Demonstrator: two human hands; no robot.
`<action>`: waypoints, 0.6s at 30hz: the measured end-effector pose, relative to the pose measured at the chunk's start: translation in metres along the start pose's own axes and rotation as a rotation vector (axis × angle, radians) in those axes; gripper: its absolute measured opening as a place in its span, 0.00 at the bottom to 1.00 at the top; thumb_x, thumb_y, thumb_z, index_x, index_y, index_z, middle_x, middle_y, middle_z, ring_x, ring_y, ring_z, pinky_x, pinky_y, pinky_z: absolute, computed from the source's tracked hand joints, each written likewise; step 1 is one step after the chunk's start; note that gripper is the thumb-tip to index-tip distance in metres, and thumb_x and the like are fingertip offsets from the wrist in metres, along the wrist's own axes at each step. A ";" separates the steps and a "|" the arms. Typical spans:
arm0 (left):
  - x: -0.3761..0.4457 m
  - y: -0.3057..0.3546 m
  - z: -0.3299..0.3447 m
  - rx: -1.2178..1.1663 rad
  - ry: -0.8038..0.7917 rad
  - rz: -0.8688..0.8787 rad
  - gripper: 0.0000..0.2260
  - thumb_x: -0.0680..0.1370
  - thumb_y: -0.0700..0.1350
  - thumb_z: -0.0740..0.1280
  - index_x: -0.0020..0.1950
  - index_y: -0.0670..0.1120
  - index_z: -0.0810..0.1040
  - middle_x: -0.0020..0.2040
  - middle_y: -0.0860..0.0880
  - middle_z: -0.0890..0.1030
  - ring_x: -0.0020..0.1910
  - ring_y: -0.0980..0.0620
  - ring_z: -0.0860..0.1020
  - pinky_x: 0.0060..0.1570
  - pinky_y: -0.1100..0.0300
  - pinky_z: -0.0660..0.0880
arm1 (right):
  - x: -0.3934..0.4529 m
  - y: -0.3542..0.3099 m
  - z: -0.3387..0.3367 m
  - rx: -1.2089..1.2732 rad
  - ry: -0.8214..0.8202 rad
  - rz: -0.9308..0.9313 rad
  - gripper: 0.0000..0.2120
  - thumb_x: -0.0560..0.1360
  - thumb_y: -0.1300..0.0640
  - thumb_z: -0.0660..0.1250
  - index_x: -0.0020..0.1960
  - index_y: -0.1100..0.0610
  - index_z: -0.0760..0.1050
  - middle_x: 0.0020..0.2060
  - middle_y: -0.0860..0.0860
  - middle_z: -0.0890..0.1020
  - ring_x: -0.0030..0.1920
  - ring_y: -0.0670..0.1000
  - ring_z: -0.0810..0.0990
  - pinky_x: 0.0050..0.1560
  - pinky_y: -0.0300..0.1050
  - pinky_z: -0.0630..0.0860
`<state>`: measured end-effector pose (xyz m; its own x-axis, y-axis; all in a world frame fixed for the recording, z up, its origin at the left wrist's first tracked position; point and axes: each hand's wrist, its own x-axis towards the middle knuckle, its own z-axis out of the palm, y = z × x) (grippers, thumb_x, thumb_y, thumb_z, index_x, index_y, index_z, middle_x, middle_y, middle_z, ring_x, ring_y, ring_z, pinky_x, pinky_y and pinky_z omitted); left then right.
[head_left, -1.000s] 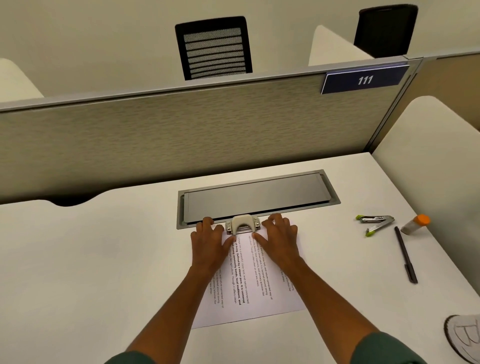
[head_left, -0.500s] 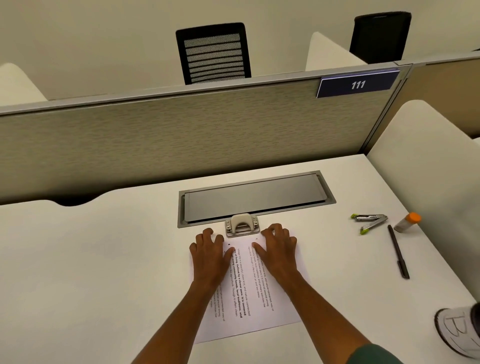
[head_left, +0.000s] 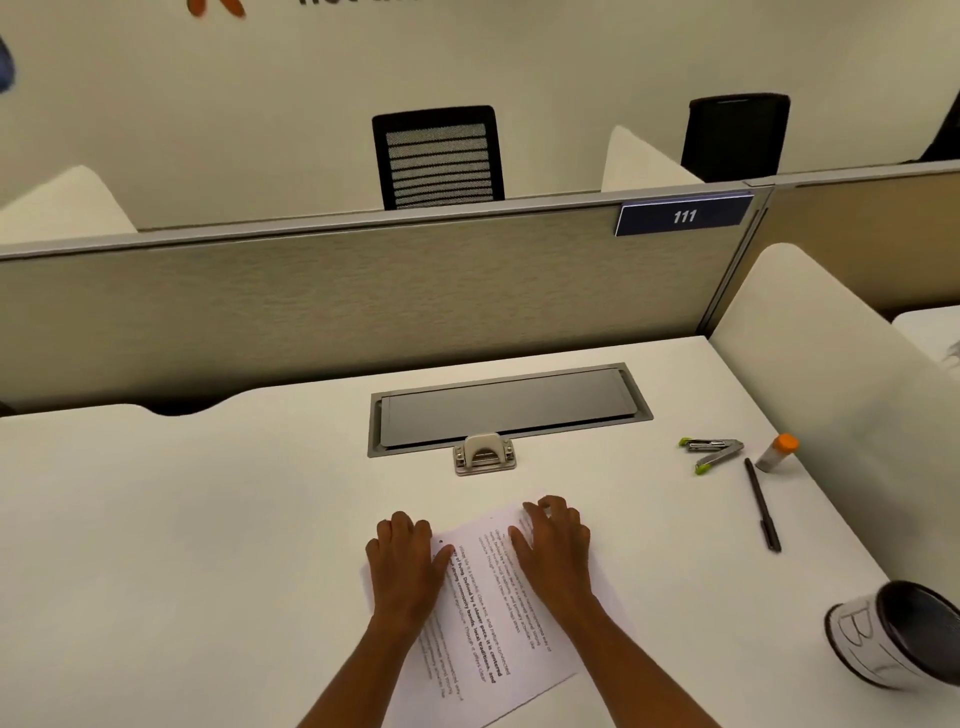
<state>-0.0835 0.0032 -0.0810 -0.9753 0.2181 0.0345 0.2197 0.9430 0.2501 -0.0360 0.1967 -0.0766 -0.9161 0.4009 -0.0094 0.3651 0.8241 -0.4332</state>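
1. Fingers (head_left: 402, 525) of the left hand (head_left: 408, 566) are lying close together and almost straight, pressing flat on the far left corner of the printed sheet (head_left: 498, 613) and gripping nothing.
2. Fingers (head_left: 550, 506) of the right hand (head_left: 553, 551) are bending slightly, their tips pressing down along the sheet's far edge without curling round it.
3. The printed sheet is lying askew on the tabletop (head_left: 208, 519), at the middle of its near edge, under both palms.
4. The hole punch (head_left: 484, 453) is sitting clear of the sheet, further toward the far edge, touching the frame of the grey hatch (head_left: 509, 405).
5. Toward the right edge, an opened stapler (head_left: 711, 452), a glue stick (head_left: 776, 452) and a dark pen (head_left: 762, 512) are lying near one another.
6. A white mug (head_left: 862, 644) is sitting near the near right corner.
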 end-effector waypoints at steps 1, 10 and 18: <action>-0.006 -0.003 -0.001 0.007 -0.008 -0.018 0.14 0.71 0.58 0.72 0.44 0.48 0.79 0.44 0.49 0.77 0.44 0.47 0.74 0.43 0.50 0.73 | -0.009 0.002 0.000 0.022 0.013 0.016 0.20 0.77 0.45 0.63 0.65 0.54 0.75 0.63 0.52 0.74 0.60 0.53 0.73 0.61 0.49 0.69; -0.043 -0.022 -0.020 -0.202 -0.125 -0.215 0.13 0.75 0.58 0.67 0.44 0.48 0.75 0.44 0.51 0.78 0.46 0.49 0.76 0.45 0.53 0.74 | -0.077 0.014 -0.005 0.075 0.149 0.171 0.16 0.73 0.52 0.69 0.59 0.55 0.77 0.57 0.53 0.77 0.55 0.55 0.75 0.53 0.52 0.75; -0.053 -0.042 -0.039 -0.471 -0.306 -0.262 0.04 0.70 0.45 0.74 0.40 0.48 0.80 0.43 0.53 0.77 0.43 0.53 0.75 0.45 0.62 0.69 | -0.130 0.001 -0.012 0.251 0.135 0.368 0.20 0.78 0.53 0.64 0.68 0.58 0.70 0.64 0.55 0.69 0.61 0.56 0.70 0.59 0.49 0.72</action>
<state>-0.0415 -0.0581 -0.0554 -0.9298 0.1219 -0.3474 -0.1280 0.7778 0.6154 0.0855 0.1504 -0.0648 -0.6975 0.7105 -0.0931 0.5950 0.5017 -0.6280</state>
